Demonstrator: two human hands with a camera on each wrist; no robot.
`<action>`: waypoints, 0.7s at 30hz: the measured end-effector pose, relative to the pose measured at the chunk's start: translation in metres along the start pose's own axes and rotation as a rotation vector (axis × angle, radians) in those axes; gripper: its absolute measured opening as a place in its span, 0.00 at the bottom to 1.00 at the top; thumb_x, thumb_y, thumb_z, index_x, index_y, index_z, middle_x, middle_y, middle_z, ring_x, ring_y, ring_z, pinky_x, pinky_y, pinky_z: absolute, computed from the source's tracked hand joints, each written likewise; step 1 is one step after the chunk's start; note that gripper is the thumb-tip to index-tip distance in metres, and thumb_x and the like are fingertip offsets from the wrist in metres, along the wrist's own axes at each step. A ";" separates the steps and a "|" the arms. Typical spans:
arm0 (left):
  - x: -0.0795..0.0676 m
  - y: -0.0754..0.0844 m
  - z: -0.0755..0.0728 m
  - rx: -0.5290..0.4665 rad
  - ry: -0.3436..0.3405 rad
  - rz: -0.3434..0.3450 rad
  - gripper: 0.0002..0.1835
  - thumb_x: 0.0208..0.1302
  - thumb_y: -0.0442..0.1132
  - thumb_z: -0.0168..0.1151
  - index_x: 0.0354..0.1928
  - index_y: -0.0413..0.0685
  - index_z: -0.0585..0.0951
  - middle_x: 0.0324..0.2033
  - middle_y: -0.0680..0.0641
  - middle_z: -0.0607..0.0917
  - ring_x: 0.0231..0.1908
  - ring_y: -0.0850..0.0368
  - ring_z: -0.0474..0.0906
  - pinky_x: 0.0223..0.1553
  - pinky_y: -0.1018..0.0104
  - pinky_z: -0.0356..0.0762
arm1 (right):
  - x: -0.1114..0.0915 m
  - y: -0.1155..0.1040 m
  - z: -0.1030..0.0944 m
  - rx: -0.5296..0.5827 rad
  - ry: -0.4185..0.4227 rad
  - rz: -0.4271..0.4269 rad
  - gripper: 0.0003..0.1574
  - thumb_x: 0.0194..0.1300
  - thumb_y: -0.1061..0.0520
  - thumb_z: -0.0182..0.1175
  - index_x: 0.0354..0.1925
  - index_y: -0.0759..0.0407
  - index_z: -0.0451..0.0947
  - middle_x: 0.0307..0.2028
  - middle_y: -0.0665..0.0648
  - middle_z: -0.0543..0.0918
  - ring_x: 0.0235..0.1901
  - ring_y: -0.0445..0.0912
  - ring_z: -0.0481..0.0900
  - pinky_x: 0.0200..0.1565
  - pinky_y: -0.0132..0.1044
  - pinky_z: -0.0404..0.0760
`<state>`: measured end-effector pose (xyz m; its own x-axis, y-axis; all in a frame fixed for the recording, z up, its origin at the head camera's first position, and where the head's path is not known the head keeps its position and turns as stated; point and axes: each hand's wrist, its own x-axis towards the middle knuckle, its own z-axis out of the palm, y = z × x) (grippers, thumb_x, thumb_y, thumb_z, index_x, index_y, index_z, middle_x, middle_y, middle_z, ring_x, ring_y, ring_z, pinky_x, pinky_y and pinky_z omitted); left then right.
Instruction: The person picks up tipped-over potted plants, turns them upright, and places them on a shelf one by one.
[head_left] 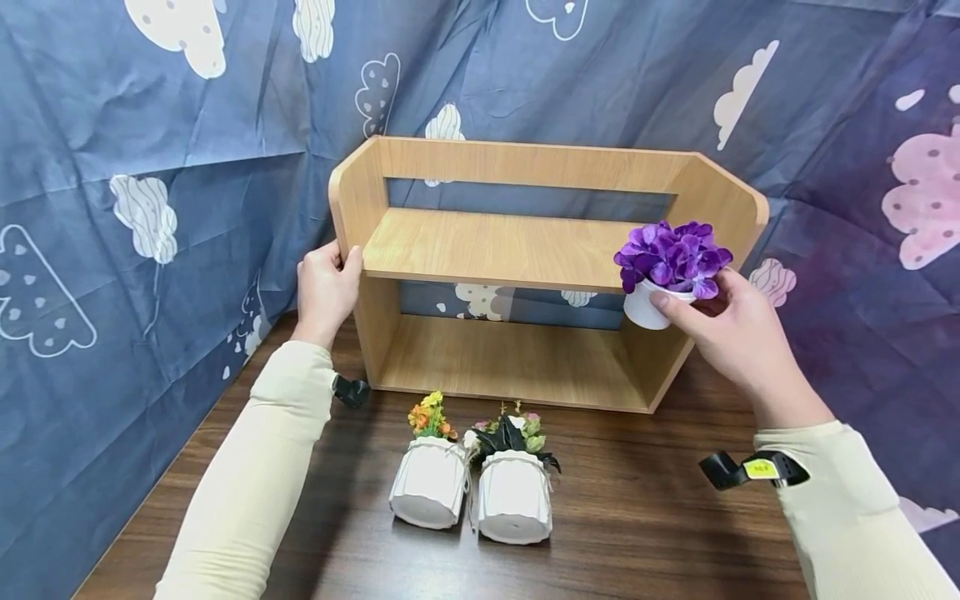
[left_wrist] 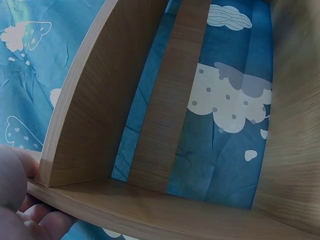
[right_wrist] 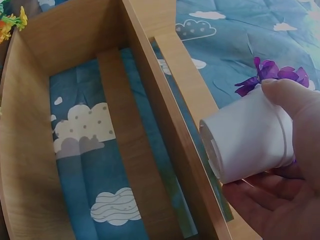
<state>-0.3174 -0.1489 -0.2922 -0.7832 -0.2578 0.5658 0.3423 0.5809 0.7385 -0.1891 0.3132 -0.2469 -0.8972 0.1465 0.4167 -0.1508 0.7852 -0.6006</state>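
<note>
A small white pot [right_wrist: 250, 135] of purple artificial flowers [head_left: 672, 258] is in my right hand [head_left: 738, 329], thumb on one side of the rim and fingers on the other. It hangs in the air before the right end of the wooden two-tier shelf [head_left: 480, 246], near the upper board's front edge. My left hand [head_left: 326, 292] grips the shelf's left side panel, thumb on the front edge near the upper board. In the left wrist view, the fingers [left_wrist: 42, 217] curl behind that panel.
Two white pots lie on their sides on the dark wooden table [head_left: 622, 500], one with orange and yellow flowers [head_left: 432, 417], one with dark leaves and pale blooms [head_left: 513, 433]. Blue cloud-patterned cloth [head_left: 90, 208] hangs behind and beside the shelf.
</note>
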 end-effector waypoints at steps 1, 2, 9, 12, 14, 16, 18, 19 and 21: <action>0.000 0.000 0.000 0.001 0.001 0.004 0.16 0.77 0.41 0.59 0.45 0.37 0.90 0.39 0.37 0.93 0.38 0.42 0.84 0.38 0.60 0.74 | 0.002 -0.002 0.000 0.009 -0.008 0.004 0.42 0.70 0.34 0.69 0.68 0.60 0.76 0.56 0.66 0.85 0.48 0.46 0.76 0.46 0.30 0.70; 0.000 -0.001 0.000 0.001 0.002 0.007 0.15 0.77 0.41 0.59 0.44 0.37 0.89 0.38 0.37 0.93 0.38 0.42 0.84 0.37 0.60 0.74 | 0.004 -0.003 0.001 0.012 -0.013 0.010 0.43 0.70 0.33 0.69 0.68 0.60 0.75 0.57 0.66 0.85 0.48 0.45 0.76 0.45 0.30 0.71; 0.001 -0.001 -0.001 0.004 -0.004 0.008 0.16 0.77 0.41 0.58 0.45 0.37 0.90 0.40 0.37 0.93 0.38 0.43 0.85 0.37 0.60 0.74 | 0.017 -0.008 0.003 0.003 -0.022 0.023 0.45 0.71 0.32 0.67 0.69 0.63 0.74 0.58 0.67 0.84 0.47 0.45 0.76 0.43 0.27 0.71; 0.002 0.000 -0.001 0.001 -0.008 0.002 0.16 0.77 0.42 0.58 0.47 0.37 0.90 0.41 0.37 0.93 0.39 0.43 0.86 0.38 0.59 0.76 | 0.022 -0.008 0.004 0.017 -0.021 0.028 0.46 0.71 0.32 0.67 0.70 0.63 0.73 0.58 0.67 0.84 0.47 0.44 0.76 0.43 0.26 0.71; 0.003 0.000 -0.001 0.000 -0.011 -0.002 0.16 0.78 0.42 0.58 0.48 0.38 0.90 0.43 0.37 0.93 0.40 0.43 0.86 0.39 0.57 0.77 | 0.026 -0.008 0.005 0.018 -0.017 0.031 0.47 0.71 0.31 0.67 0.70 0.63 0.73 0.58 0.67 0.84 0.47 0.44 0.75 0.43 0.25 0.71; 0.003 0.001 -0.001 -0.004 -0.016 -0.006 0.17 0.78 0.42 0.57 0.50 0.38 0.90 0.44 0.37 0.93 0.41 0.43 0.87 0.40 0.55 0.78 | 0.030 -0.008 0.006 0.021 -0.010 0.031 0.47 0.71 0.31 0.67 0.71 0.62 0.73 0.58 0.67 0.84 0.48 0.45 0.76 0.43 0.25 0.71; 0.002 0.000 -0.001 -0.005 -0.018 -0.008 0.17 0.78 0.42 0.57 0.50 0.38 0.90 0.45 0.37 0.93 0.42 0.43 0.87 0.41 0.54 0.79 | 0.033 -0.008 0.007 0.016 -0.006 0.030 0.48 0.70 0.30 0.66 0.71 0.63 0.73 0.58 0.68 0.84 0.49 0.48 0.76 0.44 0.27 0.71; 0.002 0.000 -0.001 -0.007 -0.020 -0.010 0.17 0.78 0.42 0.57 0.51 0.38 0.89 0.45 0.37 0.93 0.42 0.43 0.87 0.41 0.54 0.79 | 0.035 -0.008 0.008 0.011 -0.004 0.030 0.48 0.70 0.30 0.66 0.70 0.63 0.73 0.58 0.68 0.84 0.50 0.49 0.76 0.44 0.28 0.71; 0.001 -0.001 0.000 -0.009 -0.019 -0.010 0.17 0.78 0.42 0.57 0.50 0.38 0.90 0.45 0.37 0.93 0.42 0.43 0.87 0.41 0.55 0.79 | 0.039 -0.008 0.009 0.007 -0.001 0.035 0.49 0.70 0.30 0.66 0.70 0.65 0.73 0.58 0.69 0.84 0.51 0.51 0.76 0.45 0.31 0.71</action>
<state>-0.3184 -0.1503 -0.2923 -0.7962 -0.2487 0.5515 0.3393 0.5712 0.7474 -0.2265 0.3067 -0.2322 -0.9025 0.1735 0.3943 -0.1216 0.7755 -0.6195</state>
